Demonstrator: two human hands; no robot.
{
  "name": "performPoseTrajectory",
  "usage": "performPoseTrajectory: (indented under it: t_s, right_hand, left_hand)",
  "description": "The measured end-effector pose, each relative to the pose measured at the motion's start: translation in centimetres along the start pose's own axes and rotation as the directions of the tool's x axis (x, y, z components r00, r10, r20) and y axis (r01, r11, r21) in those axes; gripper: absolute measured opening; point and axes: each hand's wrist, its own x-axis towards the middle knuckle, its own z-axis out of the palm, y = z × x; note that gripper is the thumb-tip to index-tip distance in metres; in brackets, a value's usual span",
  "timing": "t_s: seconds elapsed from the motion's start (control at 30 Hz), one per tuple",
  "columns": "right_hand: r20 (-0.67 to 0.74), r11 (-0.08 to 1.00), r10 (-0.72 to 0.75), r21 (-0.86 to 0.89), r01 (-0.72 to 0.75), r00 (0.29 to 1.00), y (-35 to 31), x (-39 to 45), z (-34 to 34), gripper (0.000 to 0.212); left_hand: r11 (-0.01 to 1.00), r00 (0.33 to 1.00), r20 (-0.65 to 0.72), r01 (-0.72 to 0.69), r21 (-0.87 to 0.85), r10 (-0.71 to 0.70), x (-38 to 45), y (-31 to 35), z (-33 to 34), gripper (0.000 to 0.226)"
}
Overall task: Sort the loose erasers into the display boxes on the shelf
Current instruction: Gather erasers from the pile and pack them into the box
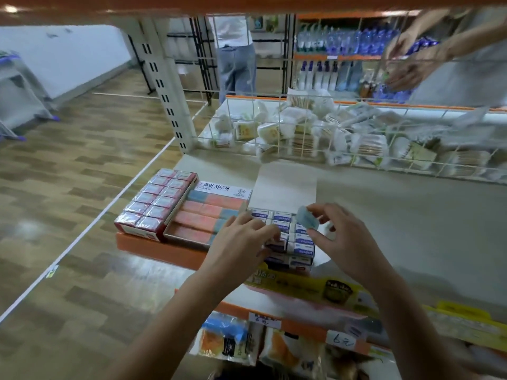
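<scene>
Now my right hand (pixel 348 237) pinches a pale eraser (pixel 307 221) at centre frame; my left hand (pixel 241 239) grips boxed erasers (pixel 301 248); a loose pinch could drop it.

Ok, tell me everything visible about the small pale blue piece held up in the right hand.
The small pale blue rounded eraser looks like a soft, slightly translucent block with rounded corners, and I can make out no printed sleeve. The right hand pinches it between thumb and fingers, tilted, above the right rear of the open white display box of blue-labelled wrapped erasers. It appears clear of the box contents. Motion blur hides finer detail.
</scene>
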Motion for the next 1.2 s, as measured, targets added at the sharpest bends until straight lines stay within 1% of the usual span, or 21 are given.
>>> performPoseTrajectory:
  t_s: [0.07, 0.17, 0.27, 0.4, 0.53, 0.63, 0.77, 0.9, 0.97, 1.03, 1.13, 1.2]
  right_hand:
    - [-0.004, 0.999, 0.028, -0.021, -0.028, 1.0, -0.4, -0.1, 0.1, 0.035]
    - [-0.012, 0.997, 0.059, -0.046, -0.059, 0.998, -0.8, -0.2, 0.3, 0.034]
    - [-0.017, 0.994, 0.093, -0.06, -0.094, 0.996, -1.1, -0.2, 0.5, 0.033]
    - [-0.011, 0.988, 0.128, -0.084, -0.128, 0.992, -1.3, -0.3, 1.1, 0.034]
    - [-0.016, 0.983, 0.144, -0.116, -0.145, 0.989, -1.9, -0.3, 1.2, 0.035]
    - [-0.043, 0.985, 0.106, -0.132, -0.111, 0.993, -3.3, 0.2, 1.4, 0.035]
    - [-0.025, 0.993, 0.027, -0.118, -0.029, 0.999, -6.4, 1.4, 2.6, 0.035]
    - [0.062, 0.998, -0.057, -0.034, 0.059, 0.996, -10.6, 2.8, 5.0, 0.036]
    - [0.115, 0.995, -0.088, -0.039, 0.093, 0.989, -12.4, 3.4, 6.4, 0.036]
    - [0.156, 0.987, -0.119, -0.086, 0.134, 0.981, -13.6, 3.9, 7.9, 0.037]
    - [0.208, 0.957, -0.156, -0.21, 0.2, 0.966, -14.2, 4.5, 9.6, 0.034]
    - [0.256, 0.927, -0.14, -0.305, 0.217, 0.956, -14.0, 4.6, 10.1, 0.031]
  left_hand:
    - [0.999, 0.999, 0.027, -0.041, 0.0, 0.041, 0.1, -0.3, -0.1, 0.027]
    - [0.997, 0.995, 0.061, -0.081, -0.007, 0.081, 0.3, -0.9, 0.0, 0.028]
    - [0.993, 0.993, 0.018, -0.117, -0.02, 0.117, 0.6, -1.2, 0.2, 0.024]
    - [0.988, 0.988, 0.0, -0.154, 0.027, 0.154, 1.0, -1.4, 0.4, 0.019]
    - [0.983, 0.983, -0.029, -0.183, -0.023, 0.182, 0.5, -2.0, 0.0, 0.023]
    - [0.986, 0.985, -0.084, -0.156, -0.063, 0.15, -0.9, -3.2, -1.5, 0.025]
    - [0.997, 0.993, -0.112, -0.03, -0.072, 0.022, -3.4, -6.8, -3.6, 0.023]
    - [0.998, 0.998, -0.002, 0.056, 0.002, -0.056, -5.7, -11.0, -4.3, 0.026]
    - [0.998, 0.996, 0.074, 0.051, 0.035, -0.053, -6.1, -12.2, -4.8, 0.022]
    - [0.999, 0.992, 0.12, 0.023, 0.045, -0.029, -6.0, -13.1, -5.1, 0.017]
    - [0.998, 0.99, 0.138, -0.047, 0.052, 0.039, -5.7, -14.1, -5.2, 0.016]
    - [0.995, 0.985, 0.163, -0.075, 0.061, 0.064, -5.6, -14.4, -5.1, 0.019]
